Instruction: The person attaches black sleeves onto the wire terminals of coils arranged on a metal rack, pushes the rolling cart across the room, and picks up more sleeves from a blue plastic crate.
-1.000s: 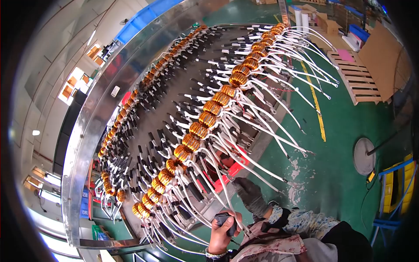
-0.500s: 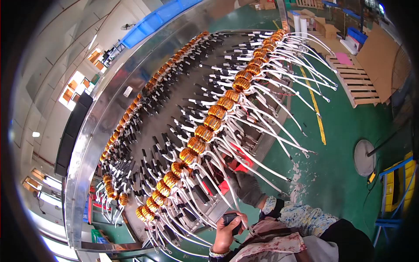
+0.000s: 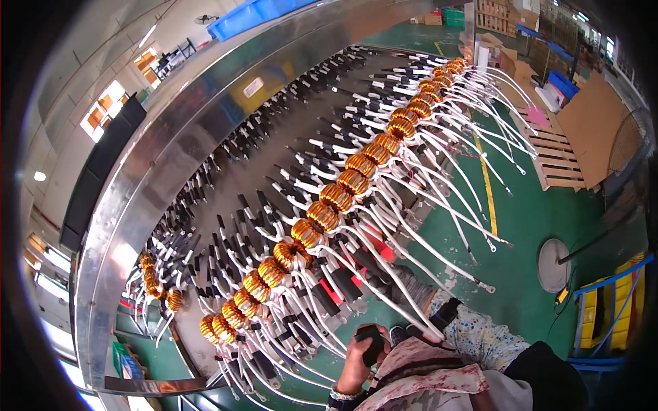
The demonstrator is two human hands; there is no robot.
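My left hand (image 3: 354, 363), bare, is closed around a small black object (image 3: 371, 344) near the bottom of the view; its kind is unclear. A grey glove covers my right hand (image 3: 416, 286), which lies partly behind white cables (image 3: 404, 312) and looks smeared, so its fingers do not show. A floral sleeve (image 3: 476, 339) with a dark band covers that arm. Beside both hands runs a long row of copper-wound ring coils (image 3: 336, 197). White leads with metal lugs hang out from it, and black-sleeved ends (image 3: 264, 198) point inward.
The coils lie along a metal-framed table (image 3: 205, 103) with a second row of black-sleeved leads at its far side. A blue bin (image 3: 260, 17) sits on the frame. On the green floor are a wooden pallet (image 3: 558, 157), a round stand base (image 3: 554, 266) and a yellow rack (image 3: 610, 308).
The view has shifted, and the far coil row is now mostly hidden by the table frame. My right hand has moved right, behind the cables. My left hand still grips the black object.
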